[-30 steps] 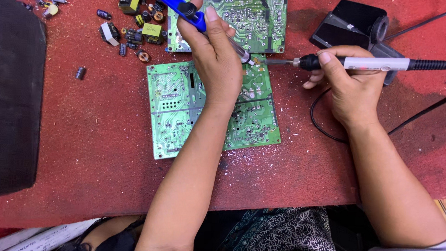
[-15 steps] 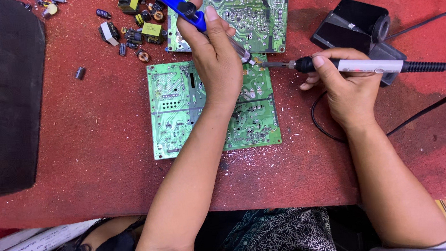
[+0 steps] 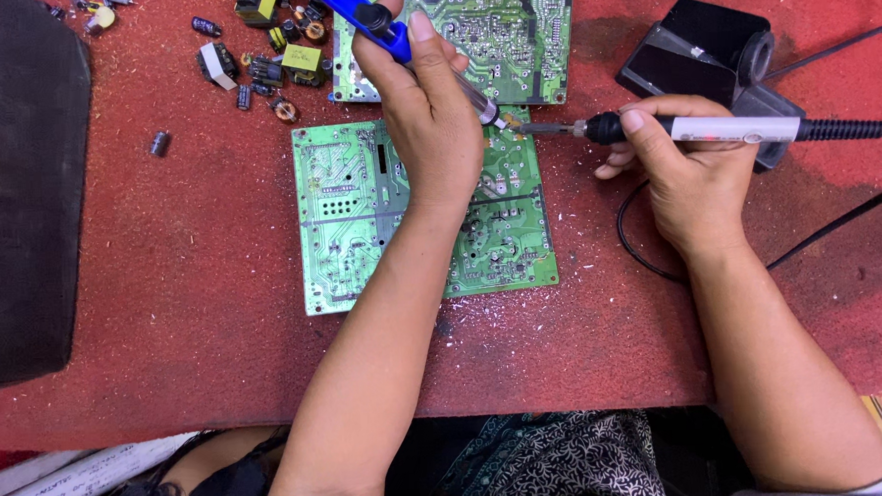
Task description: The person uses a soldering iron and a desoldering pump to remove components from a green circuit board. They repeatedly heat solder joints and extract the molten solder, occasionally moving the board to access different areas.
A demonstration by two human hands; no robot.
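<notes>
L hand point(image 3: 433, 119) is closing fully round a blue desoldering pump point(image 3: 372, 21), fingers wrapped, thumb lying along the barrel; the pump's metal nozzle is angling down-right onto the top right corner of the near green circuit board point(image 3: 361, 222). L wrist and forearm are lying across the middle of that board, hiding part of it.

R hand point(image 3: 680, 168) is gripping a soldering iron point(image 3: 713, 128) w/ white barrel and black collar, fingers curled shut, index finger pressing near the collar. Iron is lying approx level, its tip pointing left and meeting the pump nozzle at the same spot on the board edge.

Board is sitting flat on the red table point(image 3: 187, 329), solder side up, just below a second green board point(image 3: 511, 27). Loose components point(image 3: 274, 67) are lying scattered upper left. A black iron stand point(image 3: 700, 48) is sitting behind the R hand.
</notes>
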